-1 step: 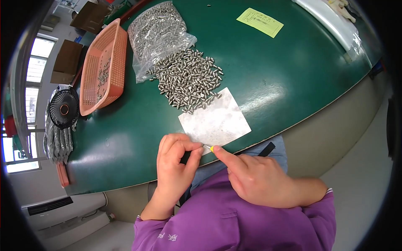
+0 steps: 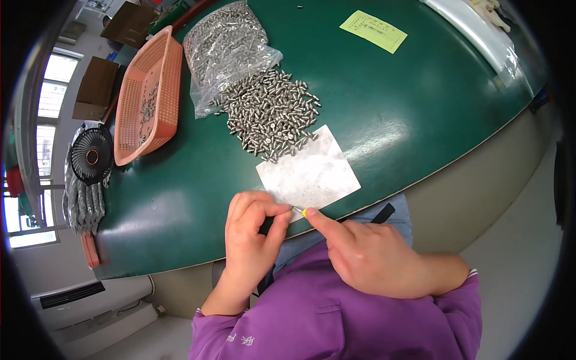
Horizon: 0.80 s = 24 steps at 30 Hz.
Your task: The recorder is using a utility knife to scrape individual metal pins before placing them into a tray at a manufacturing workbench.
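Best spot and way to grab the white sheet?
Probably the right corner of the white sheet, pinched from the right: it lies flat, that corner uncovered, while metal pieces reach its far-left edge and the left hand screens its near part.

Two marked items observed. Yellow-green paper slip (image 2: 373,31) on the worktop (image 2: 414,108): rows of small dark lettering, illegible from where I stand. Purple shirt (image 2: 294,324): white characters (image 2: 240,339) at the wearer's left side, small and partly blurred.
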### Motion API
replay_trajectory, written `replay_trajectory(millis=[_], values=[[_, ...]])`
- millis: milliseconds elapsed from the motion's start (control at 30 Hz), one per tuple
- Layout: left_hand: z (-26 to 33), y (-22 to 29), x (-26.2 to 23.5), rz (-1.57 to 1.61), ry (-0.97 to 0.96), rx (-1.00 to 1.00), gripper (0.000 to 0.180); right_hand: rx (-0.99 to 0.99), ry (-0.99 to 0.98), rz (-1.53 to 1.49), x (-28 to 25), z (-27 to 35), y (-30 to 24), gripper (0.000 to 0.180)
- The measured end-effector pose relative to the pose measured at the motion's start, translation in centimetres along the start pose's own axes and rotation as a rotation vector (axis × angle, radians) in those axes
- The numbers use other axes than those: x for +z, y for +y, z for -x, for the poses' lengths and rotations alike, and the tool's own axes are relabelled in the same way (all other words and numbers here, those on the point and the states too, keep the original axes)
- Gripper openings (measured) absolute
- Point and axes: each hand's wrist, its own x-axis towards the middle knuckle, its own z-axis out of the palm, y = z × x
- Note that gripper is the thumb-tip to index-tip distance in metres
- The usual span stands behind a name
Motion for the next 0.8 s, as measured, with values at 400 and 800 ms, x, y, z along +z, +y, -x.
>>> replay_trajectory(millis=[400, 800], values=[[1.0, -0.6, 0.1, 0.480, 0.065, -0.217, 0.013, 0.090, 0.116, -0.276, -1.1, -0.4, 0.8, 0.047], [-0.3, -2.0, -2.0, 1.060, 0.127, -0.280, 0.010, 0.250, 0.517, -0.446, -3.9, -2.8, 6.7, 0.046]])
